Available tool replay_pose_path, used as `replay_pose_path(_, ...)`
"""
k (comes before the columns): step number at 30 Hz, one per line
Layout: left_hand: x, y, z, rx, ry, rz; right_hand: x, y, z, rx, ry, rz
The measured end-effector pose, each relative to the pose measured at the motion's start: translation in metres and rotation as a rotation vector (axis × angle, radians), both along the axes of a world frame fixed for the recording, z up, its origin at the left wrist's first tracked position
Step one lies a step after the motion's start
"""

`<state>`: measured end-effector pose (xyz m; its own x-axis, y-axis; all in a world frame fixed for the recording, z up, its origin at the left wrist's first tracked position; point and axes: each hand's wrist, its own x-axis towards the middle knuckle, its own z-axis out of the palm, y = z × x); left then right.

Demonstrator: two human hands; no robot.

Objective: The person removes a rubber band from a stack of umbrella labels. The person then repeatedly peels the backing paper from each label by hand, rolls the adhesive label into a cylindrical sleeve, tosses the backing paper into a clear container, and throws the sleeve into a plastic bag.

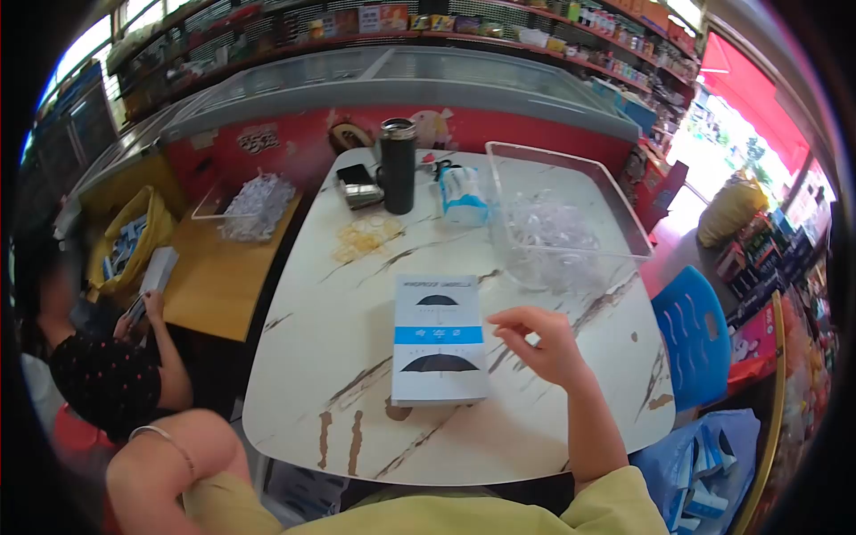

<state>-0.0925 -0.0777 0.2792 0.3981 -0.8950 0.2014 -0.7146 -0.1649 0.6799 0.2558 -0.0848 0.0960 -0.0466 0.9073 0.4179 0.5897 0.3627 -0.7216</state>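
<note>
A white box (438, 374) printed with dark umbrellas and a blue band lies on the marble-patterned table (357, 294). Just right of the box, over the tabletop, is my right hand (535, 343). Its thumb and index finger curl together in a pinch with a small gap behind the tips. Whatever might be between the tips is too small to make out. At the lower left a bent arm with a bracelet shows, but my left hand is not visible. Behind the box lies a loose pile of yellowish bands (367, 237).
A clear tray (642, 245) of transparent strips, a black bottle (398, 169), a phone-like object (357, 185) and a blue-white packet (463, 198) stand farther back. A blue chair (691, 339) is right. At left, another person (111, 374) holds a white box near a yellow basket (165, 218).
</note>
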Motion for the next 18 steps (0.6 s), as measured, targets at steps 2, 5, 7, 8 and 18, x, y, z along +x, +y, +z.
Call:
replay_pose_path(2, 0.000, -0.001, 0.016, -0.031, -0.118, 0.032, 0.003, 0.004, -0.017, -0.072, 0.064, -0.047)
replay_pose_path(5, 0.003, 0.000, 0.032, -0.056, -0.252, 0.107, 0.010, 0.006, -0.039, -0.099, 0.133, -0.083)
replay_pose_path(7, 0.004, 0.004, 0.040, -0.069, -0.355, 0.136, 0.013, 0.006, -0.051, -0.094, 0.174, -0.076)
replay_pose_path(8, 0.002, 0.006, 0.041, -0.076, -0.424, 0.156, 0.016, 0.005, -0.056, -0.126, 0.171, -0.100)
replay_pose_path(18, 0.061, -0.016, -0.065, 1.283, -1.511, 1.758, 0.001, 0.005, -0.046, -0.190, 0.173, -0.040)
